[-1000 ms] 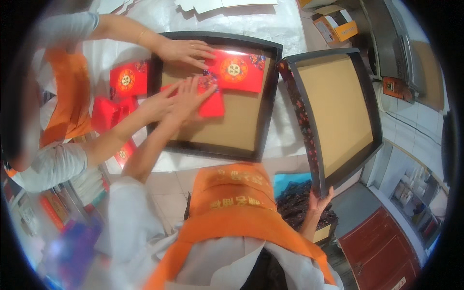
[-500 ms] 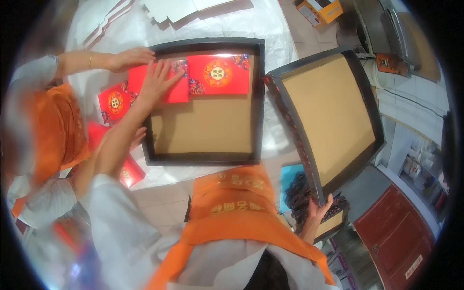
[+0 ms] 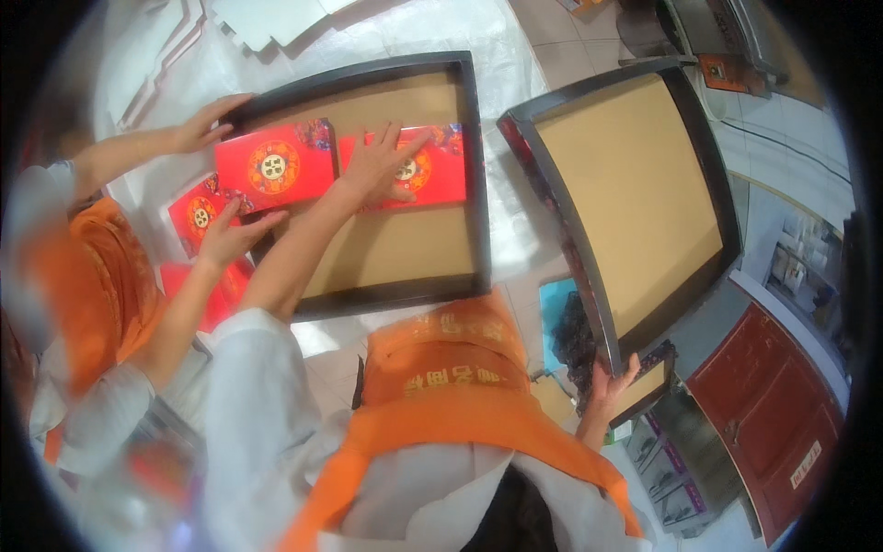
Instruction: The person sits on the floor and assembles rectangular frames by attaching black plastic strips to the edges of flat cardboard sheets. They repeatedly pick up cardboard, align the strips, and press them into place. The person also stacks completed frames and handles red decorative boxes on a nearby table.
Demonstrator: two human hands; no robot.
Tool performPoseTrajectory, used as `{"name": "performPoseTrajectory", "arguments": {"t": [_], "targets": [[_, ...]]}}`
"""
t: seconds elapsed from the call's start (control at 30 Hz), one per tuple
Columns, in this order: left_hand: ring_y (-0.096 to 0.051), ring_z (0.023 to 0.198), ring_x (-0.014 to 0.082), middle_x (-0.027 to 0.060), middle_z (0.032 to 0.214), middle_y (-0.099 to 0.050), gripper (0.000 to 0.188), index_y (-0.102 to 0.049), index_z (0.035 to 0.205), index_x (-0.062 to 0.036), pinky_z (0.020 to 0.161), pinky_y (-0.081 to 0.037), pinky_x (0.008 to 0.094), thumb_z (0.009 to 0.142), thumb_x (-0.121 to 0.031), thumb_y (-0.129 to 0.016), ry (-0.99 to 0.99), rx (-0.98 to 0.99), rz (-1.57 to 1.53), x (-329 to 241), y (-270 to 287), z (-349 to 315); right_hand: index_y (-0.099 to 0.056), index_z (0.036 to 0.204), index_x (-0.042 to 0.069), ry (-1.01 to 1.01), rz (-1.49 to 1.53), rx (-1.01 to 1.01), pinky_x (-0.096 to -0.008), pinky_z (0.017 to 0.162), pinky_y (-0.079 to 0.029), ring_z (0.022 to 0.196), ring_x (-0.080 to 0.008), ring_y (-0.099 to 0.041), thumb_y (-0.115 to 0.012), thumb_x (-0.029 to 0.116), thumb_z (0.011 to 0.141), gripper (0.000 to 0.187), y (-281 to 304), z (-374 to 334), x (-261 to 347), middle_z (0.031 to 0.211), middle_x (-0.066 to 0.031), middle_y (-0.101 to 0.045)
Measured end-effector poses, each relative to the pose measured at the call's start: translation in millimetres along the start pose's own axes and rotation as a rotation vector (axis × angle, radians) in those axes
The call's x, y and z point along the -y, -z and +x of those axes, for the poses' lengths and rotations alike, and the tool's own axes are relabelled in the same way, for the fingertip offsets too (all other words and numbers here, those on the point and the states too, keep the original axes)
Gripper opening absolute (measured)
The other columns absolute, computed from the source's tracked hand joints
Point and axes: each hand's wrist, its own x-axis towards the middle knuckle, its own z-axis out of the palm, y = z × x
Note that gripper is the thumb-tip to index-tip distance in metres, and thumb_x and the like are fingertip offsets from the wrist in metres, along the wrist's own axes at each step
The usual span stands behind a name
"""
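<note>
My left hand (image 3: 375, 170), fingers spread apart, lies over a flat red box with a round orange-and-gold emblem (image 3: 448, 190), inside a rectangular black-walled, tan-floored tray (image 3: 405, 253) on the white-covered tabletop (image 3: 513, 198); my right hand (image 3: 608, 385) is clamped on the lower corner of a second black-walled, tan-lined tray (image 3: 635, 202), tilted at my right; another red box (image 3: 276, 167) lies just left, apparently overlapping the first tray's left wall, with a co-worker's hand (image 3: 202, 127) near the far corner; handling the box well, I judge, calls for light, even contact and a firm right hold, keeping the tilted tray clear; my left hand hides part of the emblem, and its pressure cannot be told; my right fingers are partly behind the rim; the white card sheets (image 3: 267, 20) are cut off above.
</note>
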Motion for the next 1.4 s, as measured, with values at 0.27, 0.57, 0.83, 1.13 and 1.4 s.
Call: {"name": "performPoseTrajectory", "arguments": {"t": [0.27, 0.57, 0.83, 1.13, 1.4], "targets": [[-0.027, 0.126, 0.0288, 0.0149, 0.134, -0.029, 0.084, -0.027, 0.134, -0.0156, 0.1, -0.016, 0.0548, 0.067, -0.051, -0.062, 0.057, -0.27, 0.014, 21, -19, -14, -0.056, 0.101, 0.004, -0.019, -0.059, -0.045, -0.0346, 0.08, -0.043, 0.087, -0.0206, -0.056, -0.067, 0.025, 0.07, 0.04, -39, 3, -7, 0.095, -0.0043, -0.061], [-0.032, 0.123, 0.0295, 0.0147, 0.126, -0.039, 0.089, -0.029, 0.133, -0.0131, 0.101, -0.019, 0.0523, 0.061, -0.05, -0.067, 0.299, 0.193, 0.113, 89, 38, -70, -0.052, 0.109, 0.004, -0.051, -0.069, -0.035, -0.0354, 0.085, -0.041, 0.095, -0.021, -0.053, -0.066, 0.026, 0.07, 0.047, -15, 14, 0, 0.104, -0.0055, -0.057], [-0.021, 0.129, 0.0312, 0.0186, 0.139, -0.02, 0.108, -0.016, 0.138, -0.0167, 0.101, -0.015, 0.0566, 0.054, -0.055, -0.07, 0.162, 0.087, 0.142, 55, 13, -96, -0.052, 0.109, 0.003, -0.079, -0.027, -0.046, -0.0362, 0.083, -0.042, 0.093, -0.022, -0.055, -0.066, 0.026, 0.07, 0.047, -35, 16, -8, 0.105, -0.0069, -0.058], [-0.038, 0.116, 0.0244, 0.0181, 0.124, -0.039, 0.07, -0.032, 0.121, 0.0013, 0.096, -0.03, 0.0408, 0.074, -0.042, -0.061, 0.433, -0.259, -0.525, 87, -10, -179, -0.052, 0.109, 0.003, -0.115, -0.06, 0.028, -0.0341, 0.079, -0.043, 0.089, -0.0189, -0.056, -0.064, 0.027, 0.073, 0.045, -30, 12, -4, 0.102, -0.0065, -0.059], [-0.044, 0.108, 0.034, 0.0229, 0.115, -0.045, 0.04, -0.038, 0.117, 0.0038, 0.091, -0.034, 0.0397, 0.091, -0.026, -0.036, 0.811, -0.505, -0.843, 121, -45, -192, -0.048, 0.116, 0.003, -0.104, -0.078, 0.048, -0.0348, 0.087, -0.04, 0.096, -0.0211, -0.054, -0.064, 0.028, 0.073, 0.052, -61, 9, -24, 0.11, -0.0079, -0.056]]}}
